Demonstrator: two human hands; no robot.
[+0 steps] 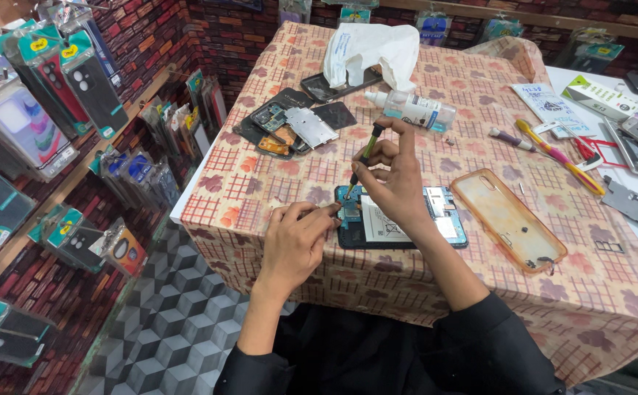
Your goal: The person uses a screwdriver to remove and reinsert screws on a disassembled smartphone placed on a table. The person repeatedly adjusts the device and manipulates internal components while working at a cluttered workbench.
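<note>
Slim screwdriver (363, 157) over flat opened phone (403, 227)

Opened phone (406, 223) on desk (260, 175) before you. Phone case (509, 219) at its 3 o'clock. Bottle (417, 110) at 12. Dismantled parts (289, 128) at 11. Tweezers (560, 157) at 2.

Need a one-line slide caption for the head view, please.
Right hand holds a screwdriver to an opened phone; left hand steadies its edge.
</note>
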